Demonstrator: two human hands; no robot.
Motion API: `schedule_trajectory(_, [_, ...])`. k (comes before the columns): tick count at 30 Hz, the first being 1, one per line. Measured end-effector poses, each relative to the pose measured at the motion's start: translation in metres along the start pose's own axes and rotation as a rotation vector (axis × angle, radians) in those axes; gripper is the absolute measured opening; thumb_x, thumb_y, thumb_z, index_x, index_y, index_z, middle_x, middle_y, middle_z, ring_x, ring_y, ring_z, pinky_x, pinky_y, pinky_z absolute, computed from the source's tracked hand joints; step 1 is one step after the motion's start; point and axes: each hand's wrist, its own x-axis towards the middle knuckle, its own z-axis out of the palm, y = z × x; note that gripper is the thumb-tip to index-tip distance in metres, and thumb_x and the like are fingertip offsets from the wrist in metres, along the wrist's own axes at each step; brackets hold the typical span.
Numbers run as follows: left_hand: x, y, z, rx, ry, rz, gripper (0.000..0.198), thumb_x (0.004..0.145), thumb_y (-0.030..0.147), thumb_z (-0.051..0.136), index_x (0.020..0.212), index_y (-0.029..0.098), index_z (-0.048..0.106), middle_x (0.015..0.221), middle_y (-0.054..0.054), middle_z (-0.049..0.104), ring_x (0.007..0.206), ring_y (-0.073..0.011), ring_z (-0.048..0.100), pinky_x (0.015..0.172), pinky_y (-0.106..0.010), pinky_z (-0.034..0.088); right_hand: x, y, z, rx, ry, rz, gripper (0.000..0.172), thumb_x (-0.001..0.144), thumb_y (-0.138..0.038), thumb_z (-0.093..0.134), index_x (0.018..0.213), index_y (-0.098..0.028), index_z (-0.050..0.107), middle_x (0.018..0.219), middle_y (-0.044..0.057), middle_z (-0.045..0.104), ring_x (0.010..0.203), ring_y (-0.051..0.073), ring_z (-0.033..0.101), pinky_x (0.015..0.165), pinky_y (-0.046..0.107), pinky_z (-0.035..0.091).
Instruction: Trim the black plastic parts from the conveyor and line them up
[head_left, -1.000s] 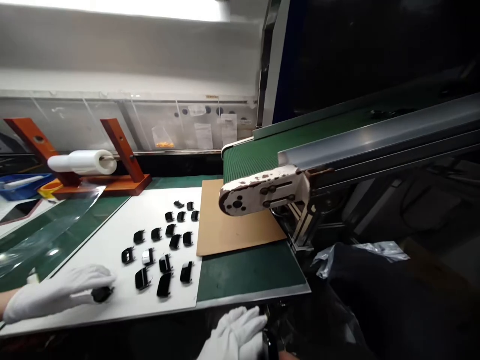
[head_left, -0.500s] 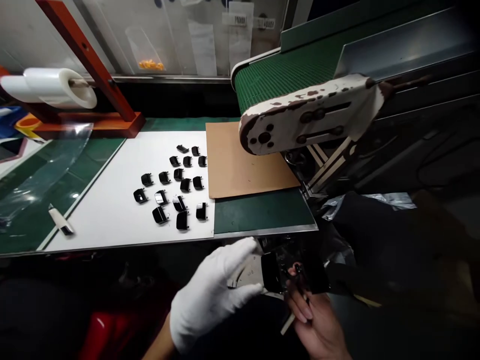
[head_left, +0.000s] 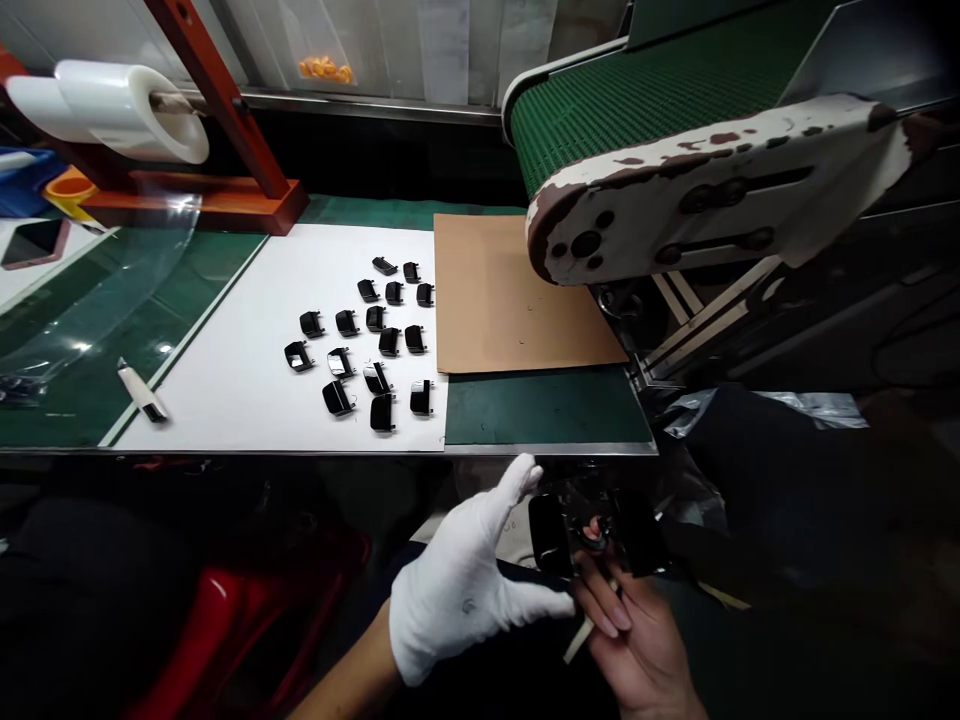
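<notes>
My left hand [head_left: 472, 580], in a white glove, is open, with thumb and fingers spread around the left end of a dark moulded plastic piece [head_left: 551, 535]; whether it touches the piece I cannot tell. My bare right hand [head_left: 634, 620] is closed on this piece from below, its fingertips showing near the middle. The piece has a glossy black panel at each end and a see-through middle. A thin pale stick-like tool [head_left: 577, 640] also pokes out from under the right fingers; its other end is hidden. Several small glossy black caps [head_left: 382, 412] lie on the white sheet [head_left: 247, 385].
A brown cardboard sheet [head_left: 517, 320] lies under the end of a green conveyor belt [head_left: 600, 120]. A white-handled cutter [head_left: 142, 392] rests at the table's front left. Behind it, a clear film roll [head_left: 135, 110] hangs on a red-brown stand [head_left: 202, 215]. Something red [head_left: 199, 630] stands below the table.
My left hand has moved right, closer around the piece, and its thumb and fingers are spread wider. The right hand stays nearly in place on the piece. The camera view has shifted.
</notes>
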Motion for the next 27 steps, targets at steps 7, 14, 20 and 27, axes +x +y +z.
schedule_trajectory(7, [0.007,0.001,-0.001,0.138,-0.028,0.076,0.11,0.067,0.027,0.083,0.147,0.036,0.008,0.13,-0.005,0.057,0.116,-0.0216,0.058,0.098,-0.033,0.047,0.001,0.006,-0.001,-0.117,-0.028,-0.038,0.024,0.052,-0.03,0.088,0.062,-0.018,0.07,0.058,0.0,0.062,0.033,-0.004,0.023,0.03,0.009,0.027])
schedule_trajectory(14, [0.012,-0.002,-0.009,0.221,-0.105,0.198,0.094,0.078,0.034,0.073,0.147,0.03,0.009,0.117,-0.007,0.063,0.103,-0.0228,0.064,0.088,-0.034,0.052,0.003,0.007,-0.008,-0.234,-0.078,-0.075,0.027,0.056,-0.035,0.085,0.074,-0.019,0.074,0.073,0.004,0.067,0.034,-0.003,0.027,0.032,0.013,0.027])
schedule_trajectory(20, [0.017,0.004,-0.016,0.275,-0.196,0.233,0.094,0.08,0.029,0.071,0.146,0.031,0.004,0.122,-0.008,0.061,0.105,-0.0223,0.063,0.093,-0.036,0.049,0.004,0.004,-0.008,-0.331,-0.144,-0.11,0.034,0.062,-0.041,0.081,0.085,-0.016,0.074,0.042,-0.007,0.043,0.035,0.001,0.024,0.033,0.014,0.023])
schedule_trajectory(27, [0.017,0.011,-0.025,0.259,-0.27,0.2,0.097,0.074,0.021,0.076,0.146,0.031,0.012,0.119,-0.006,0.064,0.104,-0.0229,0.065,0.092,-0.033,0.049,0.002,-0.003,-0.009,-0.46,-0.193,-0.131,0.038,0.06,-0.051,0.081,0.074,-0.016,0.074,0.043,-0.002,0.048,0.035,0.001,0.024,0.035,0.017,0.014])
